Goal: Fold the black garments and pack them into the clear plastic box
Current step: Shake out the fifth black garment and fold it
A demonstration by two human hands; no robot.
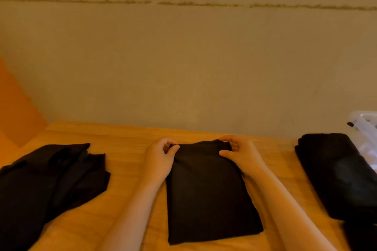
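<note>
Folded black garment (210,189) flat on wooden tabletop (126,149), left hand (159,159) and right hand (240,155) each pinching a far corner, forearms alongside, loose pile (51,179) left of grip, folded stack (336,173) and clear plastic box (365,122) right, no legible writing

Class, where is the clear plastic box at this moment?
In the head view, the clear plastic box sits at the far right edge of the wooden table, behind the folded black garment stack.
</note>
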